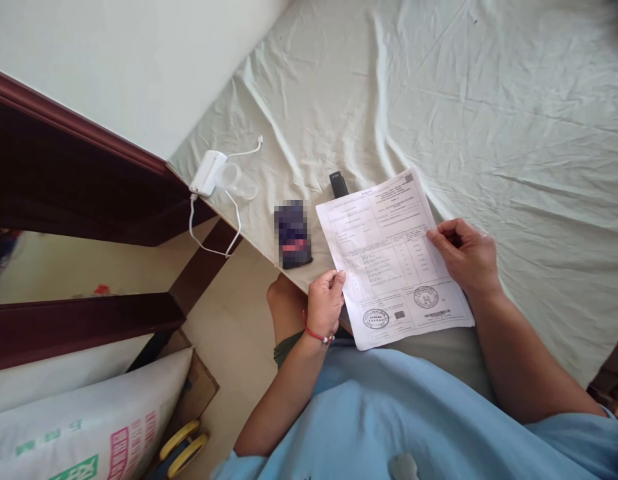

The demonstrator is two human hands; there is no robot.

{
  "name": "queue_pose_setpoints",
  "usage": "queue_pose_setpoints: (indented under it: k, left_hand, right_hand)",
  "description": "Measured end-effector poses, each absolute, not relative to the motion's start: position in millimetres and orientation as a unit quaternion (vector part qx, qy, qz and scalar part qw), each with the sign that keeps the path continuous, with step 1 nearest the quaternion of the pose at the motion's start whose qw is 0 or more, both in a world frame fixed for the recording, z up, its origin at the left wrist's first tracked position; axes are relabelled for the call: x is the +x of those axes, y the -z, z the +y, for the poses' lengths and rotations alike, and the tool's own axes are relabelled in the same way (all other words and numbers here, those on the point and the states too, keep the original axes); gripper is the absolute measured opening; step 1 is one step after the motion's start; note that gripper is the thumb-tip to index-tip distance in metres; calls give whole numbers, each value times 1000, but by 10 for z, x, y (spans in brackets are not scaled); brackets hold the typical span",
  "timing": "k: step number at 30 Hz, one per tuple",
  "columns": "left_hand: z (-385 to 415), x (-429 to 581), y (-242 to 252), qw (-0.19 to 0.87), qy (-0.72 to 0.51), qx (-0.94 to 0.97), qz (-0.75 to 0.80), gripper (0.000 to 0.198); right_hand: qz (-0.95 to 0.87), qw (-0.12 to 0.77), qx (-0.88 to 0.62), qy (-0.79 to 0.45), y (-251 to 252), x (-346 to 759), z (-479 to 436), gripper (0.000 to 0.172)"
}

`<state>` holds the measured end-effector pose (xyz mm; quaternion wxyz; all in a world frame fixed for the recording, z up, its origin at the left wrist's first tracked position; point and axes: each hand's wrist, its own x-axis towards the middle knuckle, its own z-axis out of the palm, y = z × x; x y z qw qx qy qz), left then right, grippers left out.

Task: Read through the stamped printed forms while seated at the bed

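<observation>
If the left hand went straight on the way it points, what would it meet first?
Most likely the printed sheet, whose edge the left hand pinches; exact depth is unclear.

The paper is held at its left edge by the left hand and at its right edge by the right hand. Just past its far edge, a block is seen on the sheet. On the sheet to the left of the paper, a blurred thing is placed. Farther left, near the wall, a charger is set, with a tub just to its right. Below, at the far left, a sack is laid.
</observation>
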<state>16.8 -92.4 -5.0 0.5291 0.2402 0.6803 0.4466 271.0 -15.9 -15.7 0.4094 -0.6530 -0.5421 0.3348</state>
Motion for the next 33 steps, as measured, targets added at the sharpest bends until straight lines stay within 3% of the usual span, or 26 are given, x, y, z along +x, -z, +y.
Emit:
queue_pose_setpoints:
  k: [14, 33]
  left_hand:
    - [-957, 68, 49, 558, -432, 264, 658, 57]
    - [-939, 70, 58, 551, -420, 264, 671, 58]
  right_hand:
    - [-554, 409, -644, -333, 167, 2704, -155, 24]
    - [-548, 402, -655, -329, 145, 2696, -151, 17]
